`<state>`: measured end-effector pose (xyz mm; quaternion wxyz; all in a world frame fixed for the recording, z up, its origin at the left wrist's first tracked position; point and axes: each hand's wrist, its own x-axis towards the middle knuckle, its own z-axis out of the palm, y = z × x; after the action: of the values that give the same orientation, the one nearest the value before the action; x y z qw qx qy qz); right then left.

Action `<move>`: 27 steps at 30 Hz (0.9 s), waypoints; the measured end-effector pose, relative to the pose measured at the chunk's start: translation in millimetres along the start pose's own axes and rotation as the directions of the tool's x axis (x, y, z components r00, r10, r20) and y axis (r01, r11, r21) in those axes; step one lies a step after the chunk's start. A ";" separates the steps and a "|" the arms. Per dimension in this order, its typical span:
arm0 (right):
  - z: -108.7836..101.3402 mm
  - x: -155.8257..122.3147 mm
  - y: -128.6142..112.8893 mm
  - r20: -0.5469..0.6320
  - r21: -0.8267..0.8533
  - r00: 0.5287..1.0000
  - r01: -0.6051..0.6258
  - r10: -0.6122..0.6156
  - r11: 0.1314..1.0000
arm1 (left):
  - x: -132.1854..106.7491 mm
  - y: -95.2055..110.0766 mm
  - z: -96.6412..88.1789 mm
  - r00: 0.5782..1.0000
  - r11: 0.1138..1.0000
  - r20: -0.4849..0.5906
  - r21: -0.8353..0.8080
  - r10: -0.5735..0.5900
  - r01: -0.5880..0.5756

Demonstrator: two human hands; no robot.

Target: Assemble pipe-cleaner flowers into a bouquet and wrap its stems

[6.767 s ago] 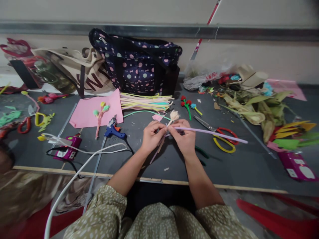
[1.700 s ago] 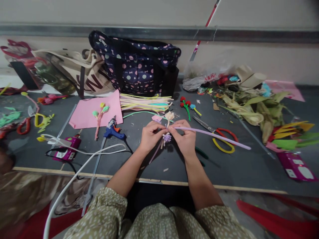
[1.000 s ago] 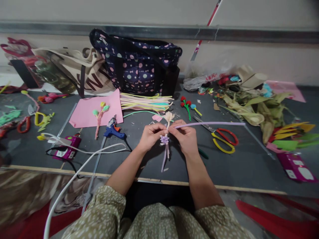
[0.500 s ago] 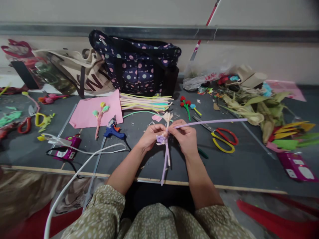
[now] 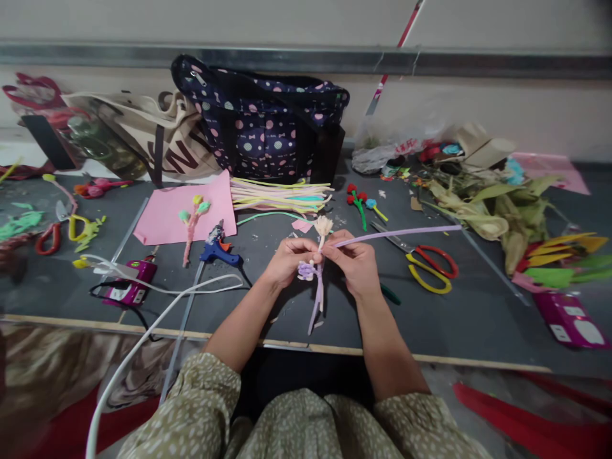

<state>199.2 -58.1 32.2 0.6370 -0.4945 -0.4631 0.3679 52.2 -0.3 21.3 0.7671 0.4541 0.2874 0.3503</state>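
Note:
Over the table's front half, my left hand pinches the joined stems of a cream pipe-cleaner flower and a small purple pipe-cleaner flower. The cream bloom points up; the purple one hangs below my left fingertips. My right hand is closed on a lilac pipe cleaner, right beside the left fingers. Its long free end reaches out to the right. Below the hands the stems hang down in a bundle. Where the lilac strand meets the stems is covered by my fingers.
A blue hot glue gun lies to the left, near a white cable and a purple power strip. Scissors lie to the right. Behind are a pipe-cleaner bundle, a dotted bag and corn husks.
The lilac pipe cleaner's free end has drawn in slightly to the left. The hanging stems have shifted up a little. Both hands keep their grip in nearly the same place.

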 end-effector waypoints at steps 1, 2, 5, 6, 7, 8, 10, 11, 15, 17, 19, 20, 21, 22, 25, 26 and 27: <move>0.4 -0.3 -0.3 0.010 0.018 1.000 -0.012 0.011 1.000 | -0.3 0.0 -0.1 1.000 1.000 0.005 -0.010 -0.009 0.009; 1.0 -0.7 -0.9 0.021 0.038 0.999 -0.025 0.025 0.999 | -0.5 -0.2 -0.3 1.000 0.999 0.011 -0.026 -0.017 0.018; 3.3 -1.7 -2.9 0.053 0.114 0.997 -0.064 0.058 0.991 | -0.4 -2.5 -1.4 0.998 0.995 0.046 -0.089 -0.042 0.046; 4.1 -1.9 -3.4 0.062 0.138 0.996 -0.075 0.067 0.988 | -0.2 -3.6 -1.9 0.997 0.993 0.061 -0.102 -0.055 0.061; 4.7 -2.1 -3.7 0.067 0.157 0.995 -0.086 0.076 0.984 | 0.0 -4.6 -2.2 0.995 0.991 0.073 -0.109 -0.071 0.079; 5.0 -2.2 -3.6 0.066 0.165 0.994 -0.093 0.083 0.982 | 0.2 -5.4 -2.3 0.993 0.989 0.080 -0.109 -0.090 0.099; 4.6 -1.9 -2.6 0.042 0.139 0.996 -0.087 0.082 0.986 | 0.9 -6.1 -1.9 0.989 0.985 0.076 -0.108 -0.125 0.132; 3.9 -1.6 -1.8 0.021 0.107 0.997 -0.070 0.068 0.992 | 1.5 -5.8 -1.6 0.988 0.983 0.068 -0.110 -0.138 0.145; -0.5 0.0 0.2 -0.080 -0.077 0.994 0.063 -0.069 0.995 | 6.6 -1.5 -2.0 0.988 0.978 -0.009 -0.140 -0.156 0.153; -1.9 0.5 -0.7 -0.139 -0.194 0.980 0.116 -0.144 0.974 | 9.1 0.9 -3.1 0.988 0.985 -0.123 -0.153 -0.094 0.074; -2.2 0.9 -2.4 -0.198 -0.304 0.958 0.140 -0.206 0.942 | 9.3 2.6 -3.4 0.959 0.992 -0.279 -0.095 0.058 -0.088; -2.0 0.9 -3.3 -0.222 -0.347 0.948 0.143 -0.229 0.927 | 8.1 3.1 -2.7 0.925 0.983 -0.343 -0.022 0.163 -0.182; -1.7 1.0 -4.0 -0.238 -0.380 0.939 0.145 -0.248 0.914 | 6.1 3.3 -1.4 0.884 0.961 -0.377 0.079 0.276 -0.266; -1.3 1.0 -4.4 -0.247 -0.404 0.932 0.149 -0.264 0.903 | 3.7 3.2 0.4 0.840 0.921 -0.380 0.195 0.387 -0.337; -0.1 0.4 -3.8 -0.240 -0.463 0.919 0.174 -0.312 0.869 | -3.9 1.5 7.4 0.770 0.729 -0.207 0.536 0.603 -0.426; 0.2 0.0 -3.0 -0.231 -0.483 0.916 0.184 -0.327 0.856 | -5.6 0.6 9.4 0.759 0.651 -0.133 0.621 0.637 -0.437; 0.7 -0.6 -2.1 -0.220 -0.503 0.914 0.192 -0.340 0.843 | -6.5 -0.4 10.9 0.750 0.575 -0.067 0.688 0.658 -0.443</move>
<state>198.4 -59.0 34.1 0.6058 -0.6142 -0.5006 0.0715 56.8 -11.0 26.3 0.3605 0.6889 0.3483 0.5235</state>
